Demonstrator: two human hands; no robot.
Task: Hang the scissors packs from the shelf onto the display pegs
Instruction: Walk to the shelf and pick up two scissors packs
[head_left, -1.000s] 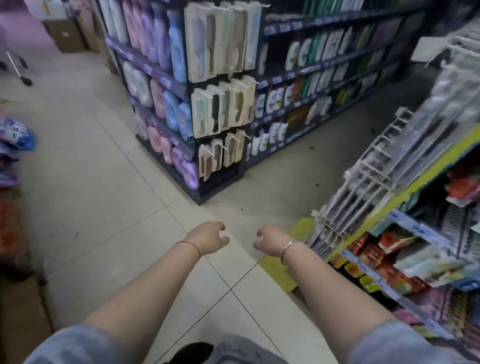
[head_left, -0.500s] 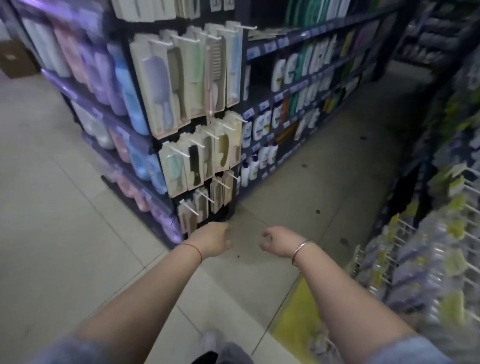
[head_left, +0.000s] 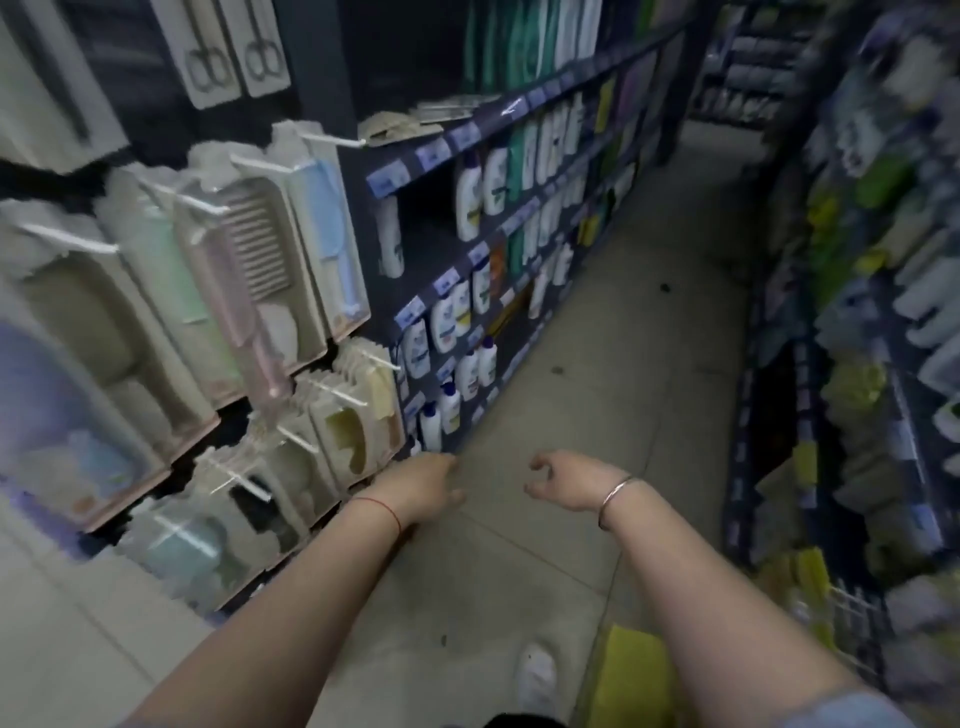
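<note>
Two carded scissors packs hang side by side at the top left of the dark end rack. More flat packs lie in a loose pile on the dark shelf edge to their right; I cannot tell what they hold. White display pegs stick out of the rack over packs of combs and brushes. My left hand, with a red thread at the wrist, hangs low in front of the rack's bottom corner, fingers loosely curled, holding nothing. My right hand, with a silver bangle, is beside it, fingers apart and empty.
Shelves of white bottles run along the aisle's left side. A blurred rack of hanging goods lines the right. A yellow base panel sits at lower right by my white shoe. Grey tiled floor stretches ahead.
The view has swung right and moved closer to the end rack, so the scissors packs and the aisle have come into sight. Both hands stay empty, held out low in front.
</note>
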